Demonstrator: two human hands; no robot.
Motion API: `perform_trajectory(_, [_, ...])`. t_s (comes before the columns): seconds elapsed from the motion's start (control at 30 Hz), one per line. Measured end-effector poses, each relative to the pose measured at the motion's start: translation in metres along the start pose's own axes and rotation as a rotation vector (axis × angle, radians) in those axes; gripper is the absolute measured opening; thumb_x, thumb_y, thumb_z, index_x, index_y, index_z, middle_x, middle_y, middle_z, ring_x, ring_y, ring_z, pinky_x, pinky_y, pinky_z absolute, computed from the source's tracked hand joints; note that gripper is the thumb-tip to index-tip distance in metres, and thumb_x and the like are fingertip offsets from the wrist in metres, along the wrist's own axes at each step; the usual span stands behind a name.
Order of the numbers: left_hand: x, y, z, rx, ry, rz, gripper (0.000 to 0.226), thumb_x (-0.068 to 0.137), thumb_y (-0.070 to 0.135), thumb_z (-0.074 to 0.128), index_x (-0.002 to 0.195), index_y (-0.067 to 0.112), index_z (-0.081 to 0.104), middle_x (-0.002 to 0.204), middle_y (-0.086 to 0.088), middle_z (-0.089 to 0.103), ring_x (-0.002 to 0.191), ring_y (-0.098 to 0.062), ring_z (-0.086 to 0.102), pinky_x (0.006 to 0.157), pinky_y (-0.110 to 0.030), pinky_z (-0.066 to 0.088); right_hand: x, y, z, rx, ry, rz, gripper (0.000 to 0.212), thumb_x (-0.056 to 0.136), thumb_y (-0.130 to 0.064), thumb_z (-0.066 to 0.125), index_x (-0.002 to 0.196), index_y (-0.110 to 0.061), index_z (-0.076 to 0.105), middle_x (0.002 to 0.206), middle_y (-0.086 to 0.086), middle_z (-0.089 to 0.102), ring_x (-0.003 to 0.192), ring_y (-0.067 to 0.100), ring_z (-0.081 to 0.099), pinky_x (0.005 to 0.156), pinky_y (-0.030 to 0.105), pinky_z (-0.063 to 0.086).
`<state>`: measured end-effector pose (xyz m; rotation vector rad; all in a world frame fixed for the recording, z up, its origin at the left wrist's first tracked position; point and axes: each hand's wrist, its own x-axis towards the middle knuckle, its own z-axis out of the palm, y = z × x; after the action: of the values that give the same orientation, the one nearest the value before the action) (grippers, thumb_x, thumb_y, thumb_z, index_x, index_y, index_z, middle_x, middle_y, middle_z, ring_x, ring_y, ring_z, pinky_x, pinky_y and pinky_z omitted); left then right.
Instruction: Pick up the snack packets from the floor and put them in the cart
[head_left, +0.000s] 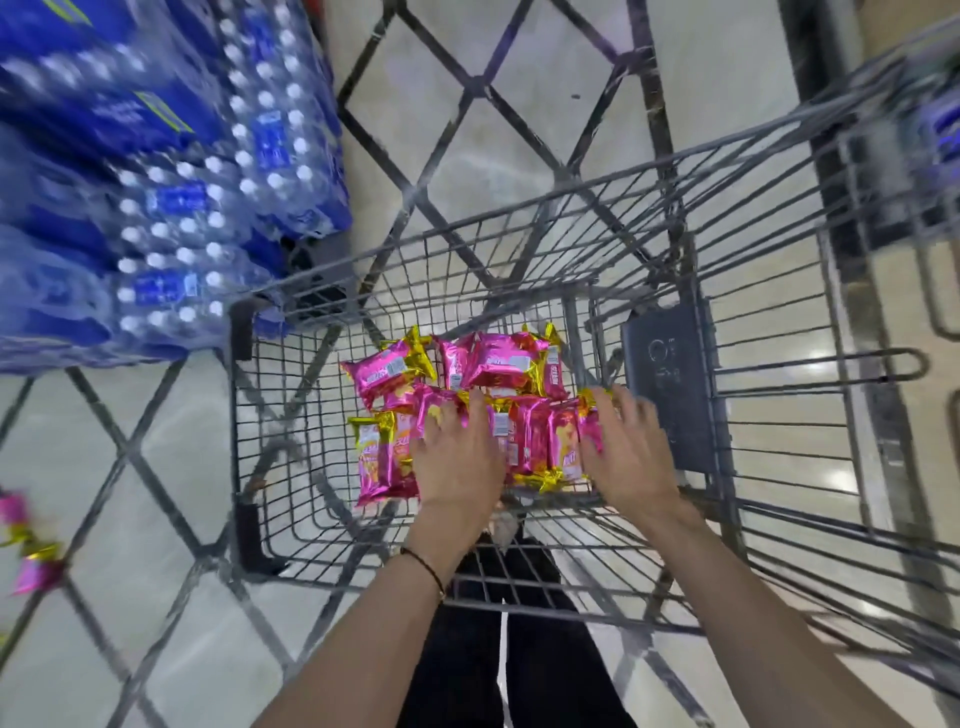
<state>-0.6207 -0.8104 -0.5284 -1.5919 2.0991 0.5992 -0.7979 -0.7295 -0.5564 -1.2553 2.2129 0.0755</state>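
1. While dark trousers (498, 649) are showing through the wire floor of the cart (244, 415), the person is leaning over its near rim with both forearms reaching in. A thin dark band (423, 564) is sitting on the left wrist.
2. Off to the left, a couple of pink and gold packets (31, 551) are still lying on the floor (519, 156). They are well apart from the cart and too blurred to read.
3. The left hand (457, 457) is lying flat on the near row of snack packets (535, 441) inside the cart, with its fingers spread and gripping nothing.
4. The right hand (628, 452) is resting apart from it at the right end of the same row. Its fingers are fanned out and touching the wrappers rather than closing on them.
5. Further in, more pink packets with gold ends (498, 358) are lying heaped on the basket floor. They are carrying white label patches and some lettering, but the blur is hiding every word.
6. Just beside the right hand, a grey plastic flap (670, 384) is standing against the wire, with raised marks I cannot make out.
7. Beyond the cart's far left corner, shrink-wrapped packs of water bottles (182, 208) are sitting stacked, their blue labels showing no readable writing.
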Motion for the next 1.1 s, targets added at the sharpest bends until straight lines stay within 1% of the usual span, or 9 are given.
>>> perform_trajectory(0.13, [-0.030, -0.017, -0.049, 0.121, 0.018, 0.055, 0.059, 0.100, 0.033, 0.044, 0.153, 0.017, 0.022, 0.159, -0.017, 0.028, 0.145, -0.040, 0.027, 0.113, -0.056, 0.033, -0.035, -0.012, -0.041, -0.044, 0.067, -0.088, 0.054, 0.098, -0.038, 0.054, 0.147, -0.022, 0.039, 0.155, 0.009, 0.035, 0.142, 0.034, 0.027, 0.102, 0.059, 0.047])
perform_trajectory(0.23, [-0.051, -0.033, -0.079, 0.110, 0.041, 0.098, 0.053, 0.102, 0.039, 0.041, 0.150, 0.019, 0.031, 0.157, -0.015, 0.031, 0.143, -0.038, 0.030, 0.114, -0.055, 0.034, -0.063, -0.032, -0.073, -0.021, 0.084, -0.124, 0.053, 0.100, -0.034, 0.051, 0.149, -0.019, 0.038, 0.157, 0.011, 0.034, 0.145, 0.037, 0.025, 0.108, 0.060, 0.041])
perform_trajectory(0.4, [-0.092, -0.061, -0.118, 0.068, 0.170, 0.203, 0.051, 0.101, 0.042, 0.041, 0.148, 0.023, 0.036, 0.154, -0.007, 0.037, 0.141, -0.030, 0.033, 0.116, -0.049, 0.029, -0.114, -0.078, -0.121, -0.003, 0.167, -0.233, 0.049, 0.099, -0.030, 0.054, 0.145, -0.017, 0.045, 0.156, 0.012, 0.035, 0.146, 0.035, 0.027, 0.108, 0.058, 0.042])
perform_trajectory(0.47, [-0.105, -0.072, -0.130, 0.039, 0.190, 0.211, 0.052, 0.102, 0.044, 0.040, 0.149, 0.024, 0.035, 0.156, -0.007, 0.035, 0.145, -0.030, 0.029, 0.119, -0.049, 0.024, -0.131, -0.094, -0.138, -0.014, 0.192, -0.254, 0.049, 0.100, -0.031, 0.051, 0.147, -0.019, 0.043, 0.158, 0.010, 0.034, 0.148, 0.033, 0.026, 0.113, 0.056, 0.038])
perform_trajectory(0.53, [-0.114, -0.082, -0.139, 0.012, 0.206, 0.206, 0.052, 0.101, 0.046, 0.042, 0.148, 0.024, 0.038, 0.156, -0.007, 0.036, 0.145, -0.030, 0.029, 0.117, -0.049, 0.026, -0.145, -0.107, -0.152, -0.033, 0.201, -0.256, 0.051, 0.102, -0.034, 0.047, 0.151, -0.023, 0.038, 0.161, 0.007, 0.029, 0.150, 0.030, 0.021, 0.118, 0.052, 0.033])
perform_trajectory(0.7, [-0.140, -0.111, -0.157, -0.042, 0.292, 0.155, 0.055, 0.097, 0.052, 0.042, 0.145, 0.026, 0.043, 0.154, -0.005, 0.042, 0.142, -0.028, 0.036, 0.114, -0.048, 0.034, -0.166, -0.133, -0.176, -0.065, 0.167, -0.287, 0.057, 0.103, -0.038, 0.042, 0.157, -0.026, 0.024, 0.167, 0.003, 0.014, 0.153, 0.030, 0.010, 0.122, 0.049, 0.025])
perform_trajectory(0.87, [-0.172, -0.141, -0.169, -0.013, 0.326, 0.110, 0.060, 0.101, 0.053, 0.033, 0.154, 0.027, 0.028, 0.159, -0.002, 0.032, 0.148, -0.026, 0.024, 0.118, -0.048, 0.027, -0.172, -0.156, -0.190, -0.212, 0.089, -0.374, 0.060, 0.104, -0.044, 0.037, 0.158, -0.031, 0.014, 0.168, 0.003, 0.000, 0.154, 0.031, 0.002, 0.123, 0.049, 0.020])
perform_trajectory(0.97, [-0.203, -0.151, -0.173, -0.040, 0.423, 0.007, 0.056, 0.100, 0.052, 0.036, 0.148, 0.025, 0.038, 0.151, -0.002, 0.041, 0.142, -0.026, 0.034, 0.116, -0.047, 0.028, -0.176, -0.175, -0.201, -0.272, 0.112, -0.497, 0.061, 0.104, -0.045, 0.036, 0.158, -0.030, 0.013, 0.168, 0.003, 0.003, 0.154, 0.031, 0.004, 0.124, 0.048, 0.019])
perform_trajectory(1.1, [-0.243, -0.159, -0.168, -0.181, 0.545, -0.233, 0.053, 0.093, 0.053, 0.032, 0.134, 0.028, 0.054, 0.137, 0.003, 0.056, 0.132, -0.023, 0.050, 0.112, -0.051, 0.034, -0.185, -0.194, -0.213, -0.315, 0.134, -0.661, 0.060, 0.103, -0.046, 0.037, 0.157, -0.029, 0.017, 0.166, 0.001, 0.015, 0.153, 0.028, 0.011, 0.123, 0.048, 0.022])
